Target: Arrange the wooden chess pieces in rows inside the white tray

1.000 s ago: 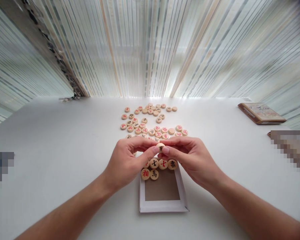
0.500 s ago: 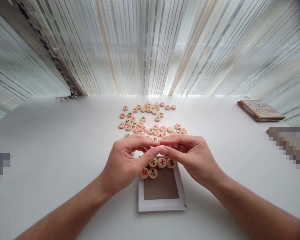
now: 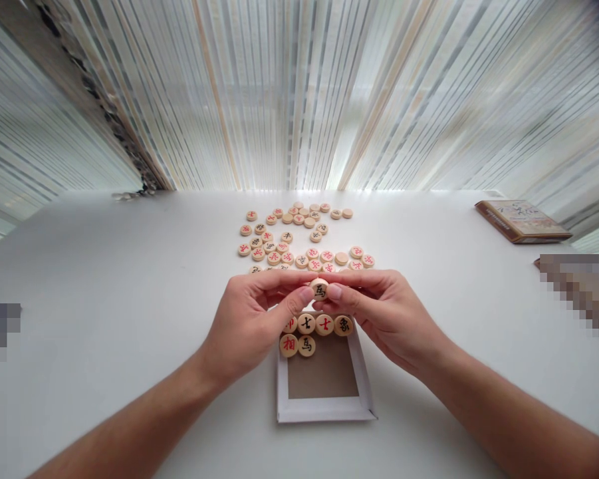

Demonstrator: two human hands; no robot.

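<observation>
Between the fingertips of both hands is a round wooden piece with a black character, its face tilted toward me. My left hand pinches its left side, and my right hand pinches its right side. Just below them lies a shallow white box with a brown bottom. Inside it, round pieces with red and black characters form a row at the far end, partly hidden by my left hand. A red piece and a black piece lie side by side in front of that row.
Several round wooden pieces are scattered on the white table beyond my hands. A flat printed box lies at the far right, with a blurred object nearer. A striped curtain hangs behind the table.
The held piece has turned from nearly edge-on to showing its black character. My thumbs have moved slightly apart to its two sides.
</observation>
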